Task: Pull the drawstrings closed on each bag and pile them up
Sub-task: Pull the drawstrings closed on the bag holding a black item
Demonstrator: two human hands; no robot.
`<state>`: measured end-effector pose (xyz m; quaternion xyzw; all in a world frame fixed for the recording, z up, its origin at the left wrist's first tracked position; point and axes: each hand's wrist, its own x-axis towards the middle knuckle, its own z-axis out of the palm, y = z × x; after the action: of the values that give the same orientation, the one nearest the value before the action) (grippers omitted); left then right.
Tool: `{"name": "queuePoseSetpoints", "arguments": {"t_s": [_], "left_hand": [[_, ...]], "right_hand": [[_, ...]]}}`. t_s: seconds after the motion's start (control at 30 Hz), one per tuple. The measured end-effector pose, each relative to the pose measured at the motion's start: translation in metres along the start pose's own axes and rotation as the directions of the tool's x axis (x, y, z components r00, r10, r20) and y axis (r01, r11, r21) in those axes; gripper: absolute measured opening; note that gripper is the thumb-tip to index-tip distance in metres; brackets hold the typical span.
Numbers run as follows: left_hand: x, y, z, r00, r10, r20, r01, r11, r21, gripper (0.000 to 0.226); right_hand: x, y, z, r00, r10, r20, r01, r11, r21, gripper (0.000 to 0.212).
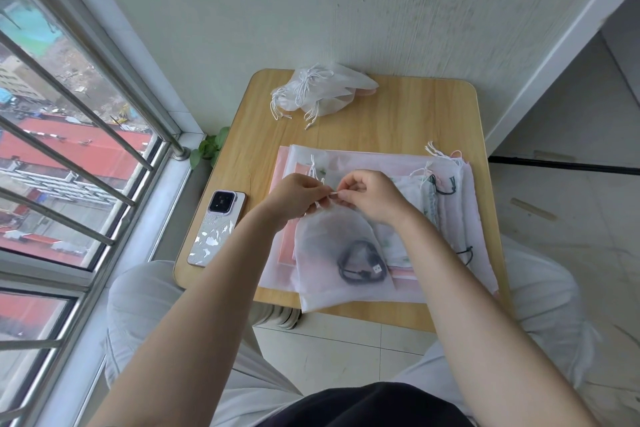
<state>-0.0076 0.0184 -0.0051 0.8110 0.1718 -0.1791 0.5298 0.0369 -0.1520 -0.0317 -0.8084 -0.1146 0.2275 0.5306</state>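
A sheer white drawstring bag (pixel 329 246) with a coiled black cable (pixel 362 262) inside lies on a stack of flat pink and white bags (pixel 474 218) near the front of the small wooden table (pixel 398 114). Its mouth is gathered between my hands. My left hand (pixel 298 196) and my right hand (pixel 372 196) each pinch a white string end at the bag's mouth, fingertips almost touching. A pile of closed white bags (pixel 318 92) with knotted strings sits at the table's far left.
A phone (pixel 216 227) lies face down on the table's left edge. A barred window runs along the left and a small green plant (pixel 209 147) sits by the sill. A wall stands behind the table. My knees sit under the near edge.
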Motion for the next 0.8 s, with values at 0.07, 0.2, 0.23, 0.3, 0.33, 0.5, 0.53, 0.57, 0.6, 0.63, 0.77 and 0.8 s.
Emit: {"name": "queuePoseSetpoints", "arguments": {"t_s": [0.07,0.2,0.23,0.3,0.33,0.5,0.53,0.57,0.6,0.63,0.77,0.8], "left_hand": [[0.001,0.000,0.003,0.999,0.031,-0.036,-0.032,0.999,-0.010,0.025],[0.003,-0.003,0.008,0.991,0.095,-0.089,-0.096,0.995,-0.002,0.022],[0.003,-0.003,0.009,0.990,0.113,-0.086,-0.112,0.994,0.015,0.019],[0.003,-0.004,0.009,0.988,0.136,-0.072,-0.136,0.991,0.006,0.008],[0.003,-0.004,0.010,0.988,0.142,-0.064,-0.142,0.990,-0.004,0.002],[0.003,-0.002,0.013,0.990,0.136,-0.045,-0.133,0.988,0.075,0.014],[0.004,-0.002,0.014,0.989,0.142,-0.043,-0.138,0.986,0.090,0.013],[0.003,-0.002,0.015,0.988,0.148,-0.043,-0.143,0.984,0.107,0.011],[0.003,-0.002,0.015,0.987,0.156,-0.045,-0.149,0.982,0.118,0.010],[0.003,-0.001,0.016,0.986,0.160,-0.047,-0.153,0.981,0.123,0.008],[0.005,-0.005,0.018,0.984,0.156,-0.083,-0.144,0.981,0.129,0.011],[0.005,-0.006,0.017,0.983,0.151,-0.106,-0.138,0.983,0.118,0.014]], "right_hand": [[0.000,0.002,-0.003,1.000,0.019,0.014,-0.019,1.000,0.011,0.012],[-0.003,0.005,-0.006,0.999,0.030,0.009,-0.030,0.999,0.027,0.011],[-0.004,0.004,-0.005,1.000,0.017,0.004,-0.017,0.999,0.028,0.013],[-0.006,0.001,-0.003,1.000,-0.005,-0.006,0.005,0.997,0.075,0.019],[-0.006,-0.002,-0.002,1.000,-0.010,-0.003,0.010,0.995,0.104,0.021],[-0.005,-0.005,0.002,1.000,-0.007,-0.012,0.007,0.998,0.060,0.026],[-0.005,-0.005,0.003,1.000,-0.008,-0.023,0.009,0.999,0.033,0.025],[-0.005,-0.005,0.005,0.999,-0.012,-0.034,0.012,1.000,0.002,0.025],[-0.004,-0.006,0.005,0.999,-0.016,-0.046,0.015,1.000,-0.026,0.025],[-0.005,-0.006,0.006,0.998,-0.019,-0.059,0.016,0.998,-0.053,0.025],[-0.005,-0.009,0.005,0.994,-0.035,-0.100,0.020,0.989,-0.143,0.022],[-0.006,-0.009,0.005,0.994,-0.040,-0.101,0.025,0.988,-0.150,0.020]]}}
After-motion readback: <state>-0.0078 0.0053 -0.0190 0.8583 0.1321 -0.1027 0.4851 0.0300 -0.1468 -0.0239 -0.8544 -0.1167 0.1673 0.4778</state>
